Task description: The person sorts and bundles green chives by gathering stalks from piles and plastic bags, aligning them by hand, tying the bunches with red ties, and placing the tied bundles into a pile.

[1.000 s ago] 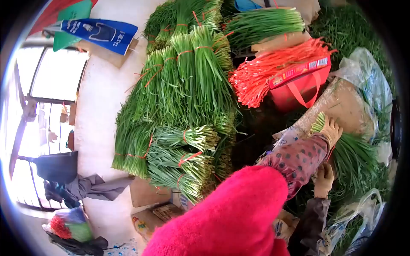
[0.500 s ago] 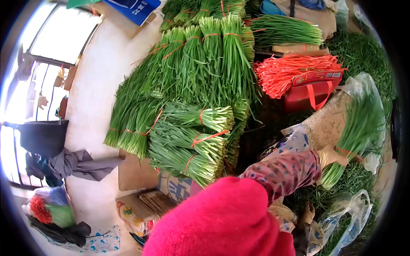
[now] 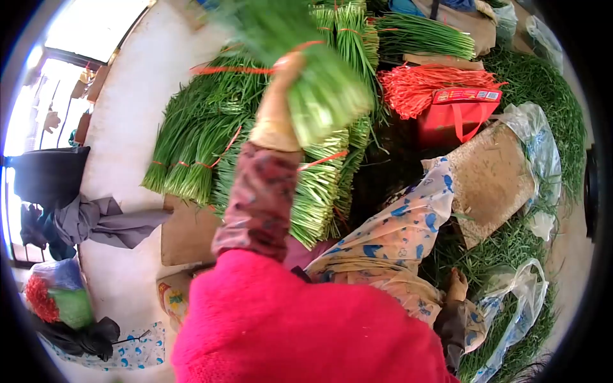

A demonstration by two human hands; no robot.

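Observation:
My left hand (image 3: 279, 96) is wrapped round a tied bunch of garlic chives (image 3: 329, 92), raised over the stacked bunches. Its pale cut ends point down and right, while the leaves blur at the top. A red tie crosses it by my fingers, and a loose red end trails left. Below lies a stack of tied chive bunches (image 3: 313, 204), partly hidden by my arm. Low on the right, my right hand (image 3: 456, 285) is by the loose chives (image 3: 491, 255), beside the patterned cloth (image 3: 389, 236) over my lap. Its fingers look stretched out, with nothing visible in them.
Red ties (image 3: 428, 86) lie on a red bag (image 3: 453, 118). A tan board (image 3: 491, 179) lies right of my lap, with clear plastic (image 3: 543, 150) beside it. Another chive bunch (image 3: 424, 37) is at the back. Grey cloth (image 3: 112, 220) hangs at left.
My left hand has swung from far right, over the loose chives, up and left to above the stack, carrying the bunch. The board and lap cloth are now uncovered.

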